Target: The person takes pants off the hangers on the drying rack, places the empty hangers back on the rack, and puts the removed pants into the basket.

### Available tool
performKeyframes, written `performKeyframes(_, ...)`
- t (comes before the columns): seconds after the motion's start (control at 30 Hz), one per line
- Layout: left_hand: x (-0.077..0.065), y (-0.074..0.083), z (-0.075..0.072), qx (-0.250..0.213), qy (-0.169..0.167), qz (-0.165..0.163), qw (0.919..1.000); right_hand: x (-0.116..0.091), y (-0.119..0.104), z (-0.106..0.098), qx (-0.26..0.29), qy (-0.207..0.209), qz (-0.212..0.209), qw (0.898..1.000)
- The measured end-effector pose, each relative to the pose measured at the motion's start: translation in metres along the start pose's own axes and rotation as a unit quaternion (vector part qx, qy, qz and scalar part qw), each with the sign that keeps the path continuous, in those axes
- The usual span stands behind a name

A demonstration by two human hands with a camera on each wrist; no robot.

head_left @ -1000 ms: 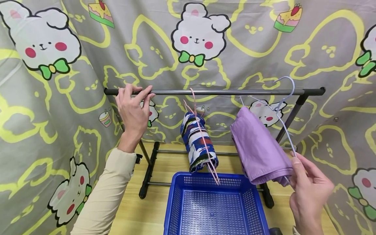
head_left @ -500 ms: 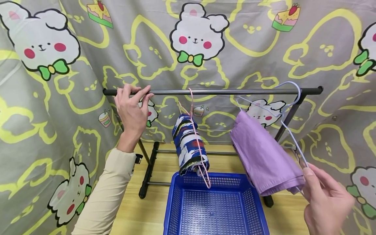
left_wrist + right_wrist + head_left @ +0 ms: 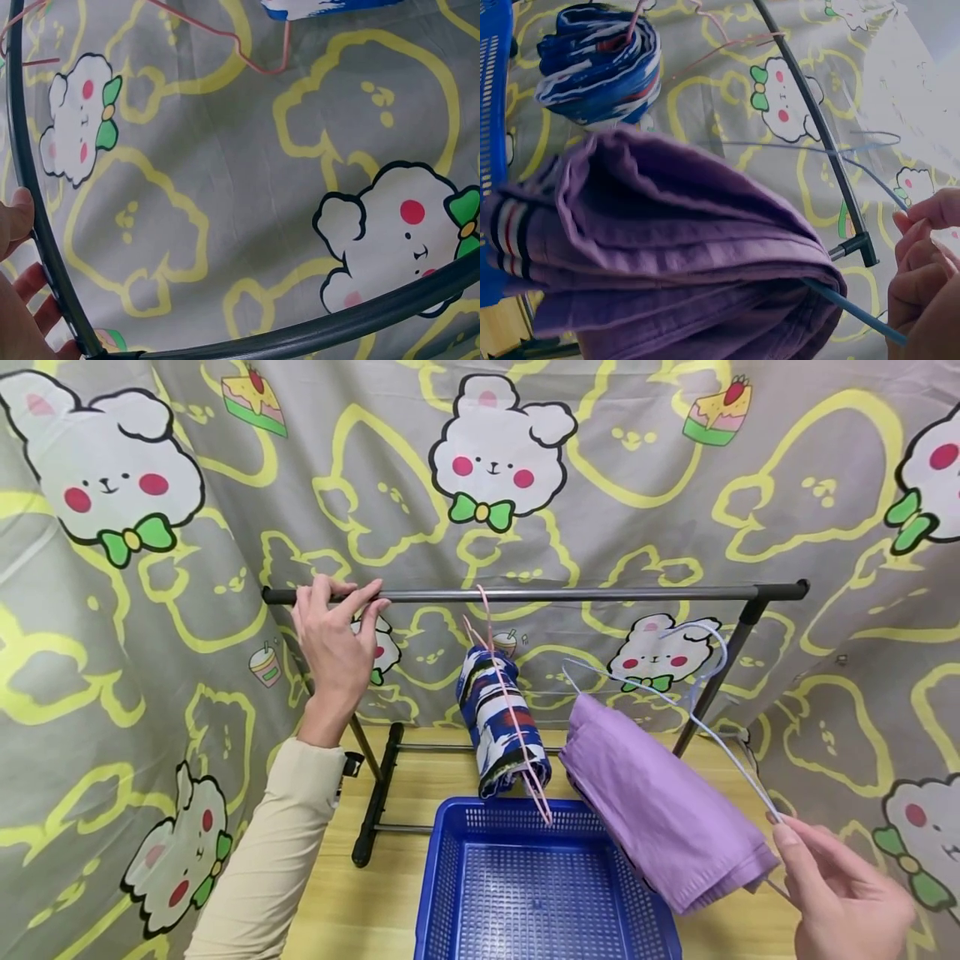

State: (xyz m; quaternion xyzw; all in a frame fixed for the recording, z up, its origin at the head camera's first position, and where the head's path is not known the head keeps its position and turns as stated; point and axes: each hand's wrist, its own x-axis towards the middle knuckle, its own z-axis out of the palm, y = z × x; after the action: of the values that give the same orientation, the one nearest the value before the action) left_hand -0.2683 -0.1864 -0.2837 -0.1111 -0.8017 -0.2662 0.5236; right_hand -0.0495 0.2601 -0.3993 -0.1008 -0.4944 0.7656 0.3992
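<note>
In the head view my left hand (image 3: 333, 639) grips the dark metal rail (image 3: 427, 596) near its left end, with the thumb on one side and the fingers on the other. My right hand (image 3: 843, 885) pinches the lower right end of a light blue wire hanger (image 3: 731, 752). A folded purple garment (image 3: 660, 802) with a striped trim (image 3: 510, 236) hangs over that hanger's bar. The hanger is tilted, its hook (image 3: 723, 652) apart from the rail and below it in the head view. A pink wire hanger (image 3: 510, 702) hooks over the rail, carrying a folded blue-and-white patterned garment (image 3: 498, 727).
Under the garments a blue perforated basket (image 3: 432, 877) stands on the wood-look floor (image 3: 318, 893). The rack's black foot (image 3: 378, 797) is left of it. A printed grey curtain (image 3: 420, 560) surrounds the rack at the back and sides.
My right hand has moved right and down with the blue hanger and purple garment, bringing the hook below the rail. The patterned garment swung left and back. My left hand stayed on the rail.
</note>
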Motion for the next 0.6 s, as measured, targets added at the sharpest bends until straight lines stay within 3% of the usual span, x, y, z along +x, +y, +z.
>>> performKeyframes(0.33, 0.001, 0.004, -0.004, -0.025, -0.025, -0.029, 0.999, -0.004, -0.005, -0.016, -0.138, 0.019, 0.037, 0.989)
performKeyframes(0.6, -0.007, 0.002, -0.015, -0.025, -0.079, -0.013, 0.9964, -0.009, -0.002, -0.024, -0.12, 0.002, 0.047, 0.992)
